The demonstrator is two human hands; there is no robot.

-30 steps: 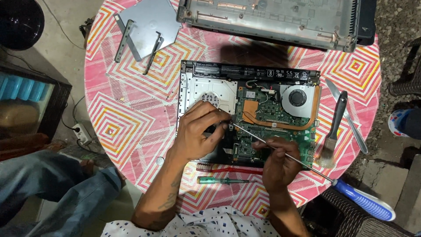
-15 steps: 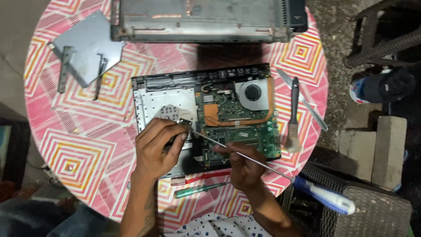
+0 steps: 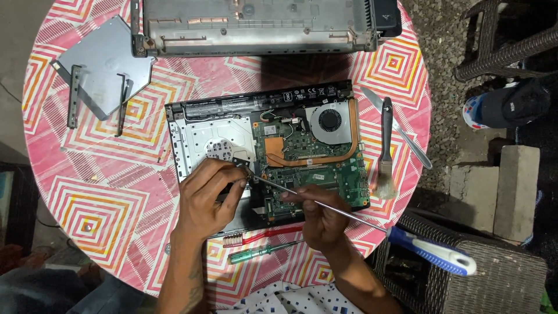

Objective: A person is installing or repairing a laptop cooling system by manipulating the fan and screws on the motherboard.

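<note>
An opened laptop base [image 3: 197, 131] lies on the round table, its green board [image 3: 317, 174], copper heat pipe and fan [image 3: 331, 122] exposed. My left hand [image 3: 209, 195] rests on the base's lower left part, fingers pinched around a small black part beside the screwdriver's tip. My right hand [image 3: 319, 218] grips the metal shaft of a long screwdriver [image 3: 430, 251] with a blue and white handle. Its tip reaches the board edge next to my left fingers.
A grey laptop cover [image 3: 256, 26] lies at the table's far side, a drive with brackets [image 3: 99, 64] at far left. A brush [image 3: 385, 145] and metal tool [image 3: 401, 134] lie right of the base. A red toothbrush [image 3: 264, 235] and green screwdriver [image 3: 261, 252] lie near me. Wicker furniture [image 3: 500, 273] stands to the right.
The view has shifted, so everything sits further right and lower in frame. Both hands stay at the same spot on the laptop base with the screwdriver.
</note>
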